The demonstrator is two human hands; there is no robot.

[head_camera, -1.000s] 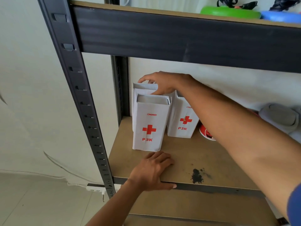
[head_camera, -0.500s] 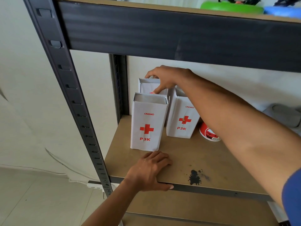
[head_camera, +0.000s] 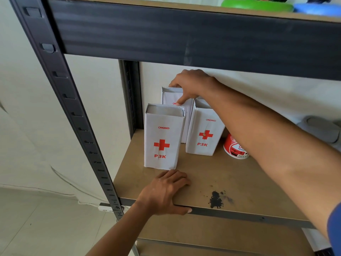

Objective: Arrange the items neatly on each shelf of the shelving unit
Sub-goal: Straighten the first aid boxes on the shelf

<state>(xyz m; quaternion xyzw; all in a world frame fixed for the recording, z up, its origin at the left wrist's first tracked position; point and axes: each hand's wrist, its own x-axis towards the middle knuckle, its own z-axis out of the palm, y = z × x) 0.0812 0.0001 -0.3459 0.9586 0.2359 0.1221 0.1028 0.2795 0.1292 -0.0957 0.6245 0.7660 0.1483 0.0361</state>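
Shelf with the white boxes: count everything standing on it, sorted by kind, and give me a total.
White first-aid boxes: 3 (front box, back box, right box)
Red and white can: 1
Grey thing, cut off at the right edge: 1
Total: 5

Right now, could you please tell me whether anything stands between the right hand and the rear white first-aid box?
Nothing visible does: the right hand holds the top of the rear white cardboard first-aid box. The front white first-aid box stands before it, not between them.
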